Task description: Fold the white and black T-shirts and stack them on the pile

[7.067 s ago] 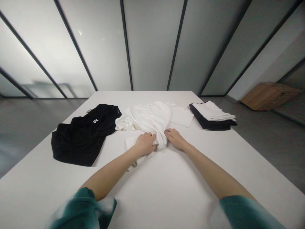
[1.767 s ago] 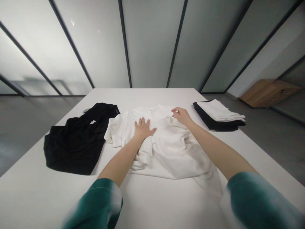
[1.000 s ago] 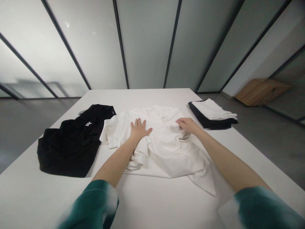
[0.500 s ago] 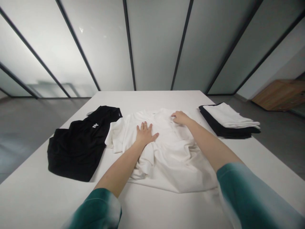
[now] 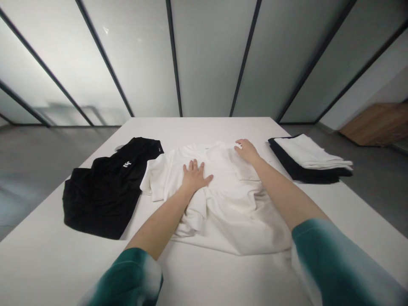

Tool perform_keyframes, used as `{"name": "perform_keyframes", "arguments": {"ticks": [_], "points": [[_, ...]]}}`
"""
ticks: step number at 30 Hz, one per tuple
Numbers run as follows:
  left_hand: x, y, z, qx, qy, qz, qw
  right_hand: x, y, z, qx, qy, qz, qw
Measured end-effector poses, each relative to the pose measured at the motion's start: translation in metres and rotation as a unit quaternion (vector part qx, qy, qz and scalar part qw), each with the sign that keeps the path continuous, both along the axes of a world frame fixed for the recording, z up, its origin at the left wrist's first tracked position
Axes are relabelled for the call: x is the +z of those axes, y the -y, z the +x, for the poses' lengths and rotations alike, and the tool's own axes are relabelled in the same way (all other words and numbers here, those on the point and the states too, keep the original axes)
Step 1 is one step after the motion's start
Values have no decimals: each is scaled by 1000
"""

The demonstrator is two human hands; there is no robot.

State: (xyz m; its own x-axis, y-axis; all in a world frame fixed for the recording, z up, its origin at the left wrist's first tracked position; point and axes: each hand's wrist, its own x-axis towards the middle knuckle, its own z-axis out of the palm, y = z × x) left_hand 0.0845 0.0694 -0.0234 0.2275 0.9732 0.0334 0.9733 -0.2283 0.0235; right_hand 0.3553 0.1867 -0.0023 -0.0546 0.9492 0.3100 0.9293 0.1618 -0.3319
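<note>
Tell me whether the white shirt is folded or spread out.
Spread out, though rumpled: the white shirt lies open on the table, one sleeve out, under the left hand and right hand.

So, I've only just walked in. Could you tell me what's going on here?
A person has both bare hands on a crumpled white T-shirt spread on a white table. The left hand lies flat with fingers spread mid-shirt, and the right hand rests near the shirt's far edge. A black garment lies to the left, and a folded white-on-black stack sits to the right.
</note>
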Motion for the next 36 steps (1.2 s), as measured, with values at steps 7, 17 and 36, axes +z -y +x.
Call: {"name": "perform_keyframes", "arguments": {"ticks": [7, 17, 36], "points": [[-1, -2, 0, 1, -8, 3, 1000, -10, 68, 62, -3, 38, 32, 999], [1, -21, 3, -27, -4, -10, 1000, -24, 134, 51, 13, 158, -143, 977], [13, -21, 2, -6, 14, 71, 997, -16, 131, 16, -102, 126, -97, 982]]}}
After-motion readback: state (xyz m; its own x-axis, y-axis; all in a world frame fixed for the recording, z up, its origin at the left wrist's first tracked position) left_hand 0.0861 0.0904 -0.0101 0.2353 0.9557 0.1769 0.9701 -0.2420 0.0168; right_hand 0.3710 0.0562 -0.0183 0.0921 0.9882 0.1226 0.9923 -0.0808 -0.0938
